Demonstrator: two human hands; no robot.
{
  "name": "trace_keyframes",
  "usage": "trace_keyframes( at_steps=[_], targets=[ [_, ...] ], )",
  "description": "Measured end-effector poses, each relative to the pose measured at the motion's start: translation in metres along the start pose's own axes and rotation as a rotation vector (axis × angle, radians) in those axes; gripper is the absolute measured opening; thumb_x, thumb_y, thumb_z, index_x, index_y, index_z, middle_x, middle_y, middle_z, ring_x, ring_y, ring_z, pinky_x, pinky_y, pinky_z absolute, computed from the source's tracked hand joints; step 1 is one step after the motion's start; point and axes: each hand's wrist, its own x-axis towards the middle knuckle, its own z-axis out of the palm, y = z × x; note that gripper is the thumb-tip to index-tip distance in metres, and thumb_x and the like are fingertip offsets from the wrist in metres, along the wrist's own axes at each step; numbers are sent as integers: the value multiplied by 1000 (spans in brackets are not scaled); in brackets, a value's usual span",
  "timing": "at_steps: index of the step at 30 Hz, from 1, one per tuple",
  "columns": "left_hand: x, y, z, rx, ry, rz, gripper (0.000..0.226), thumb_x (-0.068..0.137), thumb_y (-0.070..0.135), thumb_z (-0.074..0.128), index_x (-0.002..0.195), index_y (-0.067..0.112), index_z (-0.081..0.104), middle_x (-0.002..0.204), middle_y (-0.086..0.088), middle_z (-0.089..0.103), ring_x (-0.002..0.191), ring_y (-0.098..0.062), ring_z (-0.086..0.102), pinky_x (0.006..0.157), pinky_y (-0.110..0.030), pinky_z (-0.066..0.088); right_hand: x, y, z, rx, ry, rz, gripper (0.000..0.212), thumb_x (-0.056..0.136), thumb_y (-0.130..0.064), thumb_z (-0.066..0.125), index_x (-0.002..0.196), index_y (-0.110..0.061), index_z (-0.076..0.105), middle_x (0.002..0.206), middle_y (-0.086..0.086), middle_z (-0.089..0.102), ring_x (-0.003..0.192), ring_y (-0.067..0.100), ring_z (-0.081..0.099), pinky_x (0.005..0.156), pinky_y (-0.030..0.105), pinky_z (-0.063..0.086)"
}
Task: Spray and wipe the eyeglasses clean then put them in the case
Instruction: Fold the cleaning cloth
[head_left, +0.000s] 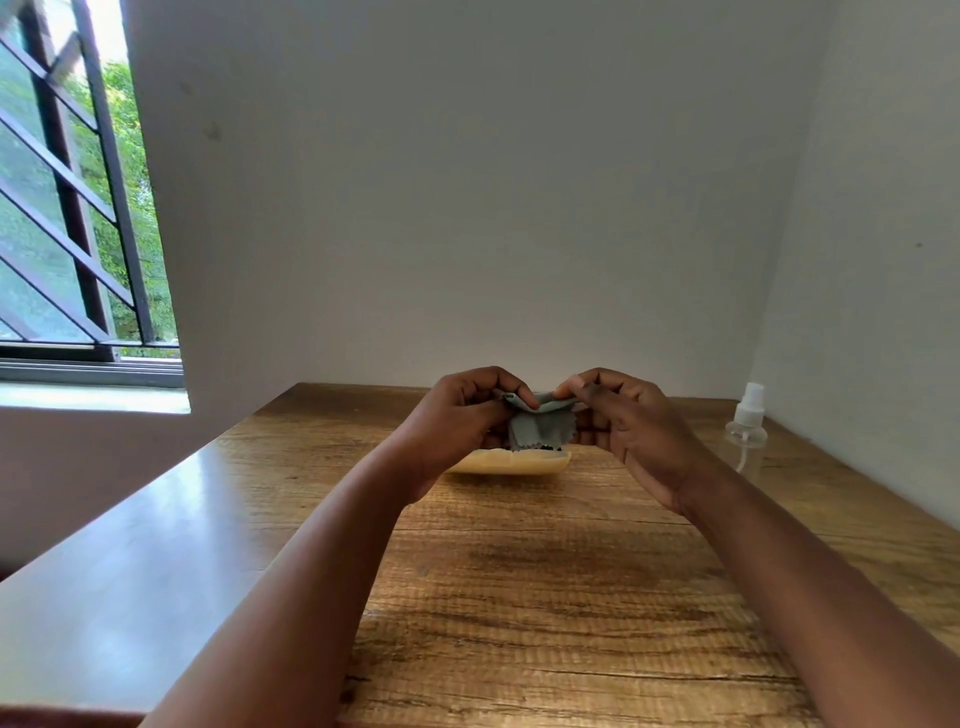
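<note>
Both my hands are raised over the far middle of the wooden table (545, 597). My left hand (457, 415) and my right hand (618, 415) pinch a grey cleaning cloth (532, 428) between thumbs and fingers, and the cloth hangs down between them. The eyeglasses are hidden; I cannot tell if they are inside the cloth. Below the hands lies a pale yellow case (511, 461), mostly covered by my hands. A clear spray bottle (746, 431) with a white nozzle stands upright at the far right.
A white wall runs behind the table and another along its right side, close to the bottle. A barred window (78, 208) is at the left. The table's left edge runs diagonally toward me.
</note>
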Motion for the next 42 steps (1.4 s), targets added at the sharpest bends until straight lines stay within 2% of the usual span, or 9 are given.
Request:
trace_keyframes(
  at_steps=[4, 9, 15, 18, 21, 24, 30, 36, 42],
  targets=[
    [-1, 0, 0, 6, -8, -2, 22, 99, 0, 46, 98, 6, 67, 103, -11, 68, 90, -18, 68, 80, -30, 57, -1, 3, -1, -88, -5, -88, 34, 65, -11, 80, 96, -11, 68, 96, 0, 71, 93, 20, 69, 81, 33, 58],
    [0, -1, 1, 3, -7, -1, 27, 98, -4, 46, 95, 12, 67, 102, -12, 70, 88, -18, 70, 77, -28, 56, 0, 5, -2, -112, -25, -128, 34, 72, 9, 75, 97, -13, 66, 97, 0, 69, 93, 17, 70, 81, 27, 56],
    [-2, 2, 0, 20, 6, 22, 23, 98, -3, 45, 99, 9, 64, 104, -17, 68, 85, -16, 69, 76, -30, 58, 0, 6, -1, -122, -25, -114, 13, 84, -2, 70, 93, -11, 68, 91, 1, 69, 86, 16, 63, 73, 29, 53],
    [-2, 3, 1, -5, 2, 11, 23, 98, -3, 45, 105, 11, 61, 98, -13, 68, 80, -14, 69, 70, -28, 56, 1, 4, -1, -73, -37, -103, 10, 88, -4, 66, 91, -13, 67, 100, 2, 67, 95, 21, 62, 78, 34, 53],
    [-2, 3, 3, -16, -14, 8, 23, 97, -3, 45, 108, 11, 59, 94, -10, 69, 80, -16, 69, 76, -36, 59, 1, 2, -1, 27, -81, -77, 8, 89, -4, 62, 91, -11, 65, 107, 7, 66, 103, 24, 61, 86, 38, 50],
    [-2, 3, 2, -12, -23, 5, 21, 97, -2, 47, 110, 9, 60, 93, -9, 71, 84, -20, 69, 82, -42, 57, 1, 2, 1, 55, -95, -68, 8, 92, -3, 56, 93, -9, 62, 103, 11, 65, 100, 24, 61, 82, 34, 52],
    [-2, 3, 1, 22, -11, 12, 18, 95, 1, 53, 105, 14, 61, 89, -7, 68, 82, -19, 66, 70, -31, 56, -1, -1, 1, 50, -104, -59, 14, 94, -10, 55, 87, -20, 62, 94, 4, 62, 91, 18, 59, 71, 30, 49],
    [-1, 3, 0, 22, 7, 9, 18, 93, 1, 56, 104, 14, 61, 90, -9, 67, 81, -18, 65, 64, -26, 55, -2, 0, 3, -76, -47, -50, 10, 100, -14, 50, 97, -19, 58, 90, 4, 61, 85, 20, 60, 69, 35, 55],
    [-1, 2, 0, 15, 24, 13, 15, 92, 0, 56, 102, 11, 61, 83, -8, 66, 73, -17, 64, 59, -24, 53, -3, 1, 4, -114, -66, -74, 7, 97, -18, 53, 103, -16, 52, 78, 0, 68, 71, 12, 63, 61, 28, 52]
  ],
)
